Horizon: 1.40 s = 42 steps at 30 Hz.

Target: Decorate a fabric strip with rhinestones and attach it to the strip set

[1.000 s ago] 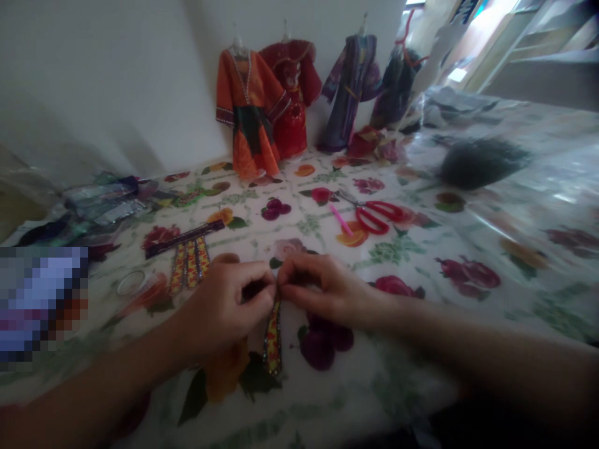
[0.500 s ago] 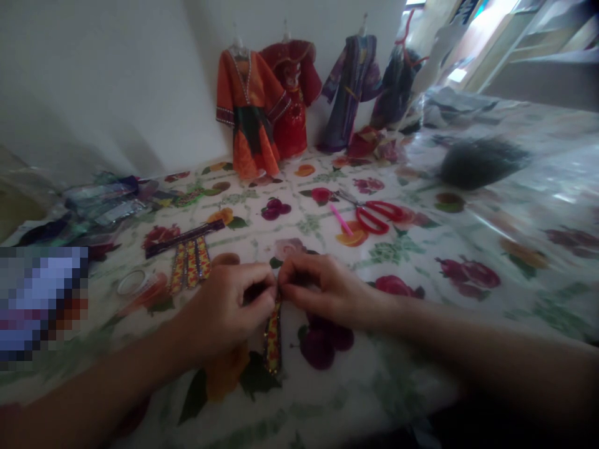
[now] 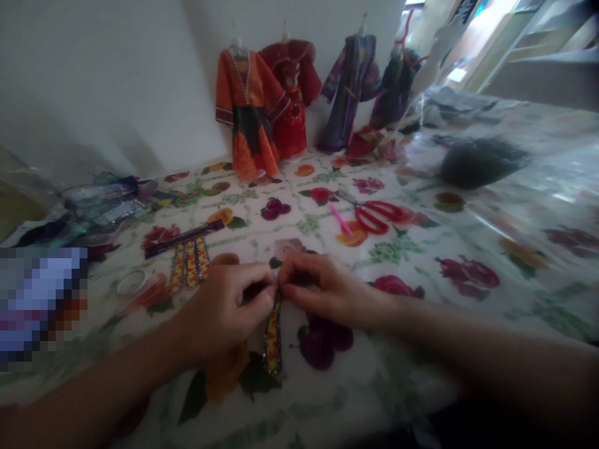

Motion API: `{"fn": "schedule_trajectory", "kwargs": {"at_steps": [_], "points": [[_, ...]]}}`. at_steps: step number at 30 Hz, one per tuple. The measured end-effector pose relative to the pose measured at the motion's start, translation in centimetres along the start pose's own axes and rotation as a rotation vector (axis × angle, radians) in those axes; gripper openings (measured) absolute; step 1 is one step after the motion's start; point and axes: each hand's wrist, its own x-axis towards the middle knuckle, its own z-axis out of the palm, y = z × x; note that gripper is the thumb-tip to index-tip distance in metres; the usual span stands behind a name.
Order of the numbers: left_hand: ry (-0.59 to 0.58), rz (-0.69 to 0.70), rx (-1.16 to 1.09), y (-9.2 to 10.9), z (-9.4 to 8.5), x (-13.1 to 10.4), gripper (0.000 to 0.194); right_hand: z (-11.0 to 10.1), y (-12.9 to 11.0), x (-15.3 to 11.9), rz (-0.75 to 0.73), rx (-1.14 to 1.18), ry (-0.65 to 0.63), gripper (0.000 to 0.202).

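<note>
A narrow yellow and red patterned strip with dark edges (image 3: 272, 342) hangs down from between my fingertips, its lower end over the tablecloth. My left hand (image 3: 234, 299) pinches its top end from the left. Close against it, my right hand (image 3: 318, 290) pinches the same end from the right, the fingertips of both hands nearly touching. The very top of the strip is hidden by the fingers. Several similar strips (image 3: 190, 265) lie side by side left of my left hand, below a dark purple band (image 3: 185, 239).
Red-handled scissors (image 3: 374, 216) and a pink pen (image 3: 341, 221) lie beyond my right hand. A white ring (image 3: 131, 283) is at the left. Small dresses, one orange (image 3: 248, 81), stand by the wall. Plastic bags (image 3: 103, 199) lie far left; a dark bundle (image 3: 477, 162) is at the right.
The hanging strip has shifted and bends slightly more at its lower part. Both hands keep almost the same place and pinch.
</note>
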Motion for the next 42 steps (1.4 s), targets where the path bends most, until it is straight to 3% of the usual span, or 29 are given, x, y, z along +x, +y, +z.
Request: {"fn": "schedule_trajectory", "kwargs": {"at_steps": [16,42], "points": [[-0.053,-0.029,0.03,0.08,-0.15,0.05,0.02,-0.03,0.14,-0.06,0.009,0.018,-0.01,0.004],[-0.039,-0.046,0.035,-0.05,-0.15,0.19,0.019,-0.01,-0.06,-0.24,-0.003,0.023,-0.011,0.004]]}}
